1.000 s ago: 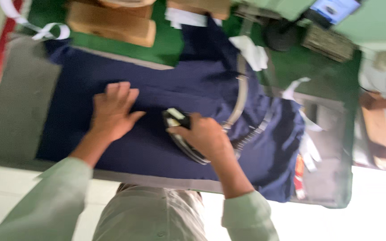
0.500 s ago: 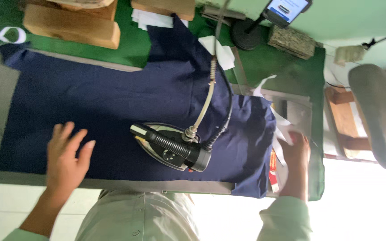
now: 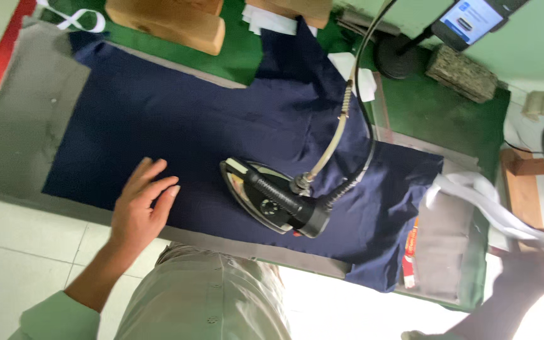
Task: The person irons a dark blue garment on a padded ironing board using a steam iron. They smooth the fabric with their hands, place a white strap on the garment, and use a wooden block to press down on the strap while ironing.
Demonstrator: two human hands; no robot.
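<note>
Grey padding under the navy cloth [image 3: 177,126] takes my left hand [image 3: 138,208], fingers spread flat pinning it smooth, iron [image 3: 275,198] parked flat alongside, while my blurred right hand [image 3: 524,280] reaches aside, grip unclear.

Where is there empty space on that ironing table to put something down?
Bare grey pad at the far-left end, beside the navy cloth. More flat cloth lies between the left hand and the wooden blocks. Crowded around the iron, its hoses, and the right hand.
</note>
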